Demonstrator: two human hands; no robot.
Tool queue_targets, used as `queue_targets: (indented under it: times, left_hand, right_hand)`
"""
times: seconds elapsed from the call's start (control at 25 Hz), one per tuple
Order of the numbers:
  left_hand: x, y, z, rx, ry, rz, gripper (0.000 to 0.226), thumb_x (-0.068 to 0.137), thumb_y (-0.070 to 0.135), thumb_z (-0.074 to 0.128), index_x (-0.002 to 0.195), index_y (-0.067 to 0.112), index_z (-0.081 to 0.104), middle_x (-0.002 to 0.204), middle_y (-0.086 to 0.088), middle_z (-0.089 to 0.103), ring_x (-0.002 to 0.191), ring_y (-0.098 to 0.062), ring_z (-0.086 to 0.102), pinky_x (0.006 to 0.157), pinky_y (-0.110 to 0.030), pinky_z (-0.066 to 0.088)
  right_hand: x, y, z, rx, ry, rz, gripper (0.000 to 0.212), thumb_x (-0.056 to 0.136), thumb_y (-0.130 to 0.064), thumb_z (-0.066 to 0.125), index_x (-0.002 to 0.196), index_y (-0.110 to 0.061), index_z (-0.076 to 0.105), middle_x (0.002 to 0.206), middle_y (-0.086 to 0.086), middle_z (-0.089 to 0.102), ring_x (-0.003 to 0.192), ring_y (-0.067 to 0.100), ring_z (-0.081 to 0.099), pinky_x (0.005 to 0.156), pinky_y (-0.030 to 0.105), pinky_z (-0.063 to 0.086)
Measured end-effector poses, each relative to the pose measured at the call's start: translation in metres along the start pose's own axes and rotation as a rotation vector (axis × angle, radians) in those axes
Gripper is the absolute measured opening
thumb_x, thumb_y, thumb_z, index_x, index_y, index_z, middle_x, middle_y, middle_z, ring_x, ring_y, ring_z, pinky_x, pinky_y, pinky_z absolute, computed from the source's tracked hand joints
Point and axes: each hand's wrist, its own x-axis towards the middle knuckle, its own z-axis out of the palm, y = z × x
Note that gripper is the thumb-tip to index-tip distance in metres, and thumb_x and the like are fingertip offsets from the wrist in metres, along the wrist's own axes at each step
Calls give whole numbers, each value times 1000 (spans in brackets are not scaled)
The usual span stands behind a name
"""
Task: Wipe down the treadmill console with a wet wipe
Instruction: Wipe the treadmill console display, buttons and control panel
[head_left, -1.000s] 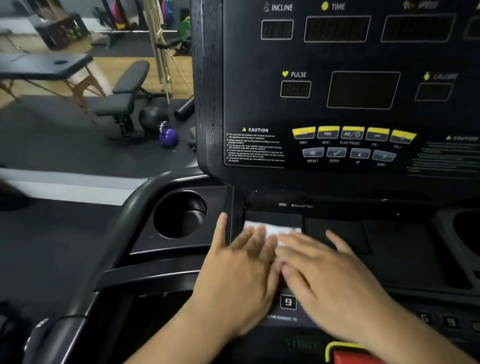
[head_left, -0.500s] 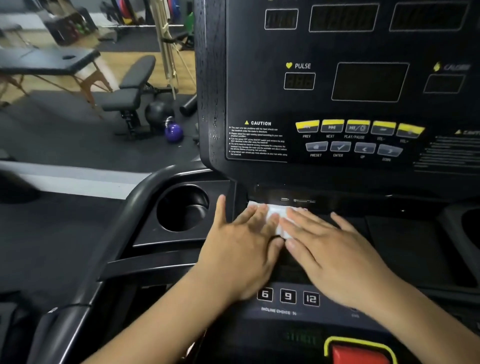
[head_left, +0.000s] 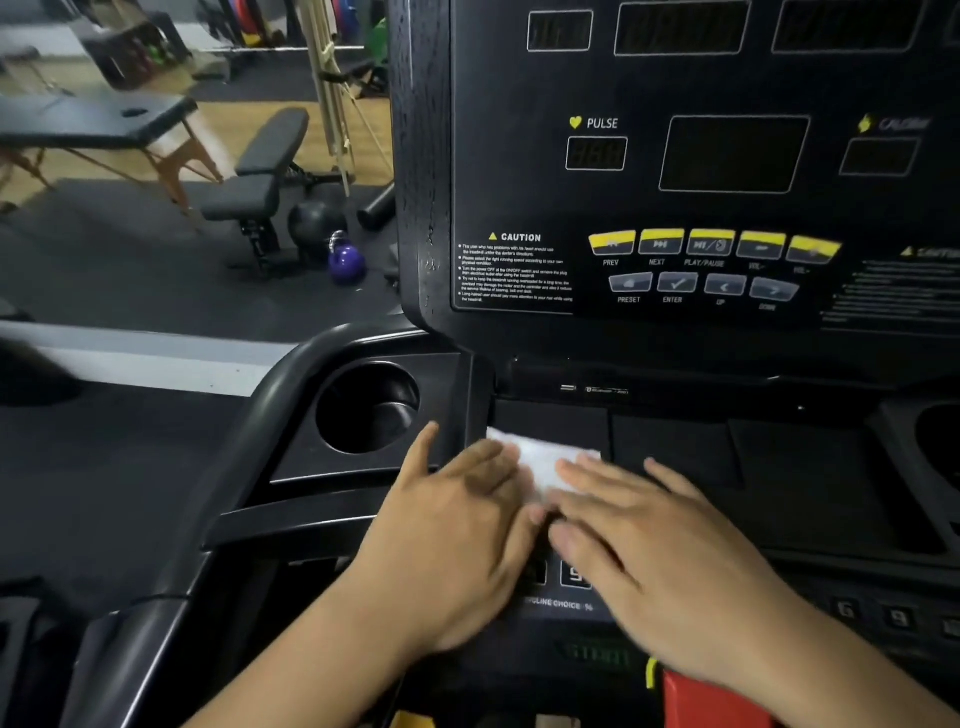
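Both hands flat, fingers spread: left hand (head_left: 457, 540) and right hand (head_left: 670, 566) press wet wipe (head_left: 545, 457) onto console tray (head_left: 675, 457), lower centre of frame; neither grips. Wipe likely light, limp, damp; bunches easily, so pin under fingertips. Tray looks hard, smooth, ridged. Cup holder (head_left: 369, 405) left of wipe. Gym floor, weight bench (head_left: 260, 171), purple kettlebell (head_left: 345, 262) upper left.
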Motion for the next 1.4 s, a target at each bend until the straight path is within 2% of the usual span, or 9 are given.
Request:
queue_targets:
  times: [0.12, 0.24, 0.32, 0.52, 0.72, 0.88, 1.12, 1.24, 1.4]
  left_hand:
    - [-2, 1, -3, 40, 38, 26, 52, 99, 44, 28, 112, 20, 72, 125, 1, 69, 122, -14, 59, 109, -59, 37]
    - [30, 1, -3, 71, -11, -6, 65, 96, 44, 16, 130, 15, 63, 144, -8, 55, 136, -23, 47, 114, -58, 27]
    - [36, -2, 0, 41, -51, 17, 69, 96, 44, 11, 131, 12, 62, 145, -12, 52, 138, -24, 43, 118, -51, 23]
    - [3, 13, -6, -1, -35, 154, 57, 101, 44, 24, 118, 12, 66, 128, -10, 66, 119, -21, 62, 116, -50, 29]
    - [25, 54, 6, -59, -5, 279, 58, 101, 45, 25, 136, 11, 57, 134, -9, 63, 126, -21, 58, 115, -46, 18]
    - [55, 98, 15, -101, -56, 371, 66, 99, 48, 15, 147, 11, 43, 150, -9, 47, 141, -21, 41, 122, -49, 11]
    - [48, 98, 14, -116, -21, 339, 59, 99, 47, 25, 138, 14, 54, 142, -7, 56, 133, -17, 50, 118, -48, 12]
    - [27, 73, 6, -47, -12, 285, 49, 99, 42, 32, 129, 16, 62, 130, -2, 66, 121, -15, 61, 113, -50, 22]
    - [3, 34, -4, 57, 2, 192, 47, 95, 40, 39, 125, 16, 66, 121, -3, 71, 108, -13, 68, 109, -53, 27]
  right_hand:
    - [-6, -2, -6, 6, -28, 3, 87, 77, -73, -12, 148, -43, 29, 155, -33, 12, 136, -18, -6, 121, 37, -3]
    - [21, 2, -13, 4, 44, 43, 74, 86, -67, 1, 148, -40, 31, 159, -26, 10, 143, -10, -3, 121, 40, 3]
    - [25, 4, -11, 17, 50, 38, 70, 89, -65, 3, 148, -39, 32, 159, -25, 11, 144, -9, -2, 121, 39, 5]
    - [-20, 14, 5, 47, 83, 7, 89, 81, -75, -14, 144, -41, 38, 151, -34, 21, 136, -22, -3, 121, 37, -6]
    - [-51, 57, 16, 25, 328, 106, 75, 96, -66, 5, 128, -29, 62, 138, -19, 53, 132, -14, 27, 120, 46, 12]
    - [-80, 95, 17, 17, 425, 243, 73, 97, -63, 7, 118, -29, 68, 129, -16, 62, 125, -15, 35, 119, 41, 11]
    - [-79, 81, 16, 93, 443, 295, 74, 94, -68, 12, 118, -28, 69, 129, -12, 63, 126, -8, 40, 117, 50, 19]
    - [-57, 45, 12, 36, 321, 233, 85, 91, -72, 2, 124, -26, 65, 137, -10, 58, 133, -3, 40, 119, 50, 13]
    - [-30, 10, 6, 81, 97, 112, 106, 74, -79, -21, 148, -28, 36, 158, -17, 23, 143, -8, 6, 119, 43, -12]
